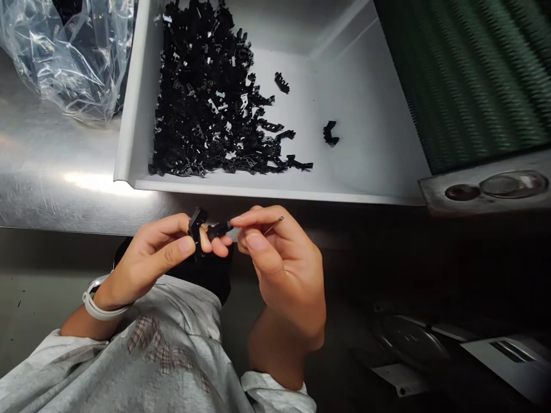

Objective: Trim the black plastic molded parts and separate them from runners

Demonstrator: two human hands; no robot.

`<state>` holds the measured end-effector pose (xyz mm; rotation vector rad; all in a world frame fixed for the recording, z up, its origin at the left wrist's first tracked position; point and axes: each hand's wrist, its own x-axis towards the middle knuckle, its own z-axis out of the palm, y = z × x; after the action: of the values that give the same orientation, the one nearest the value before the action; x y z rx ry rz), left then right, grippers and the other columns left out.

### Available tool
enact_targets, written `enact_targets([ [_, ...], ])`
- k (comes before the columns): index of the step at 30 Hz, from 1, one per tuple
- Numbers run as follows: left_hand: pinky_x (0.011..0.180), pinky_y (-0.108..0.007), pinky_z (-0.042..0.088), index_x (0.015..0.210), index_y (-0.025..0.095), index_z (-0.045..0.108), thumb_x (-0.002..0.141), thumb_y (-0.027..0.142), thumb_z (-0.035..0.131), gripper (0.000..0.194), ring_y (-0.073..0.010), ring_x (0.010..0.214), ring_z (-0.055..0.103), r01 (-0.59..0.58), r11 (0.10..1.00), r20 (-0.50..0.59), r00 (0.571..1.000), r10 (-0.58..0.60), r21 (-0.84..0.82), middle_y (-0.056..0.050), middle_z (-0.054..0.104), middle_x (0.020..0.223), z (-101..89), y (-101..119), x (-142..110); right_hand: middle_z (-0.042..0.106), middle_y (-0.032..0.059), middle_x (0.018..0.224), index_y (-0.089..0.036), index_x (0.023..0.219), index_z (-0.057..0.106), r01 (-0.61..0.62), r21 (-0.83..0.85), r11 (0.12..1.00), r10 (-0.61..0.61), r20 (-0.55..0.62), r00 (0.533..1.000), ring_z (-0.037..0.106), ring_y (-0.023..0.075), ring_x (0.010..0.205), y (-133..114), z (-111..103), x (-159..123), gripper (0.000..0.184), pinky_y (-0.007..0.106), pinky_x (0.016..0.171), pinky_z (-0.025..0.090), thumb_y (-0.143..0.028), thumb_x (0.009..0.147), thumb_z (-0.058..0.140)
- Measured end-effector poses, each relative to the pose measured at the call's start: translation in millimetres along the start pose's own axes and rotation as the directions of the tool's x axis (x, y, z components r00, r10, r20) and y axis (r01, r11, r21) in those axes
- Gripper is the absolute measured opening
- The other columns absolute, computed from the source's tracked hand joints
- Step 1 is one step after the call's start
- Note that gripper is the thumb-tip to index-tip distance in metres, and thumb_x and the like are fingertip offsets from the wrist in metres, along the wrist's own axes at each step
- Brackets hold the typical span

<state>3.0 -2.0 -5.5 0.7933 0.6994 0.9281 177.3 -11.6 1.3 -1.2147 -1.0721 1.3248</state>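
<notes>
My left hand [159, 255] is closed in a pinch on a small black plastic part [198, 223], held just below the tray's front edge. My right hand [279, 264] is closed around a thin metal tool [272, 225] whose tip meets a second black piece [218, 229] beside the left fingers. Both hands are close together over my lap. A white band sits on my left wrist [97, 304]. A large heap of the same black parts [206, 97] lies in the grey tray [275, 192] right in front of the hands.
Two stray black parts [282, 82] [330, 133] lie apart on the tray floor. A crumpled clear plastic bag [69, 51] rests on the steel counter [55, 183] at the left. A green ribbed surface [469, 74] fills the upper right, with a metal fitting [495, 186] below it.
</notes>
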Motion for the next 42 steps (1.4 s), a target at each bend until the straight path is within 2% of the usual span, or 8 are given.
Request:
enact_targets([
  [5,0.108,-0.035,0.040,0.088,0.020,0.077,0.086,0.018,0.065,0.012,-0.0227,0.100,0.065,-0.178,0.929,-0.008,0.982,0.191,0.325,-0.008,0.072,0.088,3.6,0.5,-8.2,0.038,-0.0049,0.066,-0.023,0.091,0.066,-0.012,-0.029,1.000,0.013,0.029,1.000,0.041,0.0077,0.060,-3.0,5.3,-4.6,0.017,0.019,0.057,0.044,-0.036,0.082,0.073],
  [10,0.110,-0.038,0.039,0.095,0.018,0.076,0.080,0.004,0.065,0.024,-0.0233,0.097,0.068,-0.306,0.807,0.160,0.952,0.261,0.505,-0.010,0.074,0.090,4.6,4.4,-7.3,0.043,-0.0041,0.066,-0.021,0.084,0.063,-0.025,-0.018,1.000,0.026,0.052,0.998,0.043,0.0075,0.059,-4.2,9.6,-5.8,0.010,0.018,0.054,0.040,-0.030,0.088,0.064],
  [17,0.111,-0.034,0.042,0.096,0.010,0.064,0.088,0.010,0.058,0.011,-0.0166,0.098,0.068,-0.614,0.528,0.444,0.789,0.424,0.587,-0.012,0.074,0.094,1.1,2.6,-2.2,0.047,-0.0034,0.068,-0.026,0.097,0.067,-0.001,0.187,0.982,0.003,-0.012,1.000,0.043,0.0067,0.059,6.8,3.5,-7.0,0.019,0.018,0.054,0.037,-0.041,0.095,0.056],
  [22,0.111,-0.035,0.043,0.092,0.008,0.063,0.089,0.012,0.057,0.008,-0.0164,0.096,0.067,-0.650,0.435,0.520,0.760,0.390,0.623,-0.013,0.073,0.092,2.4,6.2,-1.3,0.056,-0.0036,0.075,-0.025,0.097,0.066,-0.118,0.251,0.961,0.078,0.162,0.984,0.046,0.0052,0.059,11.2,-0.6,-3.1,0.019,0.017,0.055,0.040,-0.041,0.088,0.067],
  [24,0.110,-0.035,0.044,0.092,0.008,0.063,0.089,0.013,0.057,0.008,-0.0164,0.093,0.067,-0.652,0.457,0.538,0.758,0.369,0.605,-0.012,0.072,0.089,2.7,7.2,-0.4,0.059,-0.0033,0.078,-0.023,0.090,0.066,-0.142,0.266,0.953,0.087,0.206,0.975,0.048,0.0044,0.059,11.6,-0.6,-1.2,0.016,0.016,0.055,0.041,-0.039,0.088,0.067],
  [28,0.109,-0.037,0.045,0.094,0.011,0.065,0.092,0.015,0.057,0.009,-0.0178,0.097,0.068,-0.582,0.666,0.486,0.797,0.358,0.465,-0.012,0.074,0.093,0.0,4.0,-2.1,0.059,-0.0030,0.076,-0.021,0.083,0.066,-0.104,0.277,0.955,0.062,0.158,0.986,0.050,0.0052,0.061,12.6,-1.8,0.5,0.018,0.017,0.058,0.043,-0.038,0.089,0.067],
  [35,0.101,-0.026,0.050,0.104,0.024,0.070,0.096,0.015,0.053,0.021,-0.0146,0.108,0.066,-0.263,0.878,0.048,0.963,0.266,0.401,-0.001,0.073,0.107,-5.8,-0.3,-11.6,0.062,-0.0033,0.081,-0.022,0.085,0.068,-0.076,0.283,0.956,0.050,0.098,0.994,0.055,0.0059,0.071,13.1,-7.1,0.1,0.017,0.018,0.063,0.043,-0.038,0.089,0.067],
  [42,0.090,-0.012,0.049,0.101,0.027,0.075,0.093,0.018,0.060,0.019,-0.0086,0.100,0.067,-0.035,0.894,0.107,0.994,-0.015,0.446,0.001,0.074,0.105,-0.9,10.5,-1.9,0.061,-0.0043,0.076,-0.020,0.081,0.064,-0.179,0.317,0.931,0.121,0.196,0.973,0.060,0.0060,0.069,17.1,-5.9,7.9,0.022,0.017,0.061,0.045,-0.040,0.089,0.066],
])
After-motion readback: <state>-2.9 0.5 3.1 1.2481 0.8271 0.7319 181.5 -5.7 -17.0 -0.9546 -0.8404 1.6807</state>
